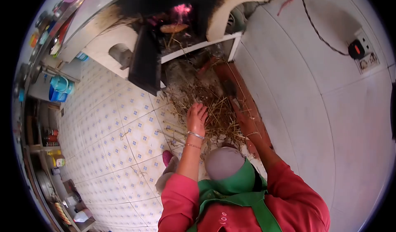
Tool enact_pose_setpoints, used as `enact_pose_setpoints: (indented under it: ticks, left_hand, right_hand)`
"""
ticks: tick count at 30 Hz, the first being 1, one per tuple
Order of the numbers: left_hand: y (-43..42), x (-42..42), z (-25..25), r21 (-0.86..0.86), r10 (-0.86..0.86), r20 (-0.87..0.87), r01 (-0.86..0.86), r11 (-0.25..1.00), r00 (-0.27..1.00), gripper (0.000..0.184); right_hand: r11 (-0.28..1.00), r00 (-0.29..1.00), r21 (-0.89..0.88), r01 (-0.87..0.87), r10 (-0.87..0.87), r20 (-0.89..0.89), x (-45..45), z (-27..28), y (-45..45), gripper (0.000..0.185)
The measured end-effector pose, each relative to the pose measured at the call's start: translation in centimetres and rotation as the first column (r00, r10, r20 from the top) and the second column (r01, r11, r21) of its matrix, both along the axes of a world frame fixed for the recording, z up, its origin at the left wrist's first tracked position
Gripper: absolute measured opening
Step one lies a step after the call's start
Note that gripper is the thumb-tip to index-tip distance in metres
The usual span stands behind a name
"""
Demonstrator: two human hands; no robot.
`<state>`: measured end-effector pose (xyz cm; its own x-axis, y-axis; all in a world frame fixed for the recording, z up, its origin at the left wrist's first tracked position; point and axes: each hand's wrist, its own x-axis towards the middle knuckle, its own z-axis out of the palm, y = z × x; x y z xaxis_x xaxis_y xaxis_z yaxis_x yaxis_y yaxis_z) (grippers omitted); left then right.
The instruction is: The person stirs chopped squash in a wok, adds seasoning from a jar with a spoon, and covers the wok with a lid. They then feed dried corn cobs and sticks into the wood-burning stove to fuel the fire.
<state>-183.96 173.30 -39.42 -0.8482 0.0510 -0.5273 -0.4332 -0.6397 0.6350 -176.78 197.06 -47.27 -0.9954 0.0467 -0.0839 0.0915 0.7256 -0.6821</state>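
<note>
Hands (196, 118) at straw (223, 115), wall (297, 104) right, roomier left

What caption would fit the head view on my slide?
Left hand and right hand near loose straw on the tiled floor, before a stove glowing inside.

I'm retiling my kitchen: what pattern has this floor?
Small blue motifs on pale floor tiles, seen in head view.

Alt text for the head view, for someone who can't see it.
A person's left hand is at loose straw before a lit stove, its dark door open; the right hand seems to hold a dark-headed tool. Patterned tiles cover the floor.
</note>
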Motion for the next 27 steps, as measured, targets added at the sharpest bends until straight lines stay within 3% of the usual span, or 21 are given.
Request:
enact_pose_setpoints:
  ticks: [1, 2, 4, 8, 11, 13, 16, 17, 19, 20, 22, 24, 27]
  left_hand:
    - [0.1, 0.5, -0.5, -0.029, -0.025, 0.022, 0.026, 0.999, 0.999, 0.044]
    - [0.2, 0.9, -0.9, -0.057, -0.049, 0.043, 0.052, 0.997, 0.998, 0.048]
    - [0.7, 1.8, -1.4, -0.071, -0.070, 0.091, 0.076, 0.995, 0.993, 0.048]
    - [1.6, 3.1, -2.6, -0.094, -0.102, 0.159, 0.118, 0.989, 0.982, 0.046]
    - [1.8, 3.9, -3.6, -0.102, -0.100, 0.209, 0.123, 0.987, 0.973, 0.041]
    - [1.7, 4.5, -4.2, -0.105, -0.085, 0.232, 0.112, 0.988, 0.969, 0.037]
    - [1.5, 4.9, -5.1, -0.054, -0.099, 0.268, 0.118, 0.992, 0.958, 0.032]
    - [1.7, 4.9, -4.7, -0.041, -0.112, 0.272, 0.127, 0.991, 0.956, 0.030]
    - [1.8, 4.9, -4.9, -0.035, -0.106, 0.266, 0.120, 0.992, 0.958, 0.028]
    - [1.8, 5.1, -5.3, -0.027, -0.119, 0.274, 0.131, 0.991, 0.954, 0.028]
    - [1.8, 5.2, -5.1, -0.029, -0.128, 0.285, 0.142, 0.990, 0.950, 0.028]
    - [2.2, 5.4, -4.5, -0.051, -0.106, 0.323, 0.129, 0.990, 0.940, 0.030]
    - [1.9, 5.5, -5.3, -0.014, -0.135, 0.308, 0.146, 0.989, 0.942, 0.032]
  right_hand:
    - [0.987, 0.996, -0.152, 0.051, -0.062, -0.070, 1.4, -0.9, 0.3, 0.040]
    - [0.985, 0.995, -0.161, 0.068, -0.078, -0.056, 2.5, -1.9, 0.7, 0.040]
    - [0.990, 0.969, 0.029, 0.141, -0.144, 0.202, 4.3, -4.6, 1.9, 0.038]
    - [0.986, 0.967, 0.090, 0.139, -0.155, 0.202, 4.7, -8.7, 3.8, 0.037]
    - [0.971, 0.866, 0.186, 0.153, -0.222, 0.448, 3.3, -10.7, 5.6, 0.034]
    - [0.898, 0.783, 0.407, 0.165, -0.370, 0.499, 4.4, -15.7, 7.7, 0.030]
    - [0.764, 0.668, 0.428, 0.483, -0.638, 0.384, 9.0, -20.7, 9.3, 0.032]
    - [0.739, 0.595, 0.379, 0.557, -0.673, 0.439, 9.2, -21.9, 9.8, 0.041]
    - [0.781, 0.462, 0.505, 0.368, -0.624, 0.630, 7.2, -13.8, 7.8, 0.042]
    - [0.782, 0.436, 0.509, 0.360, -0.623, 0.649, 7.7, -14.5, 7.9, 0.041]
    - [0.819, 0.443, 0.418, 0.393, -0.567, 0.694, 9.0, -15.9, 7.6, 0.039]
    - [0.843, 0.514, 0.187, 0.504, -0.466, 0.720, 10.2, -17.1, 7.1, 0.038]
    - [0.648, 0.627, -0.328, 0.687, -0.301, 0.719, 11.2, -15.9, 5.4, 0.035]
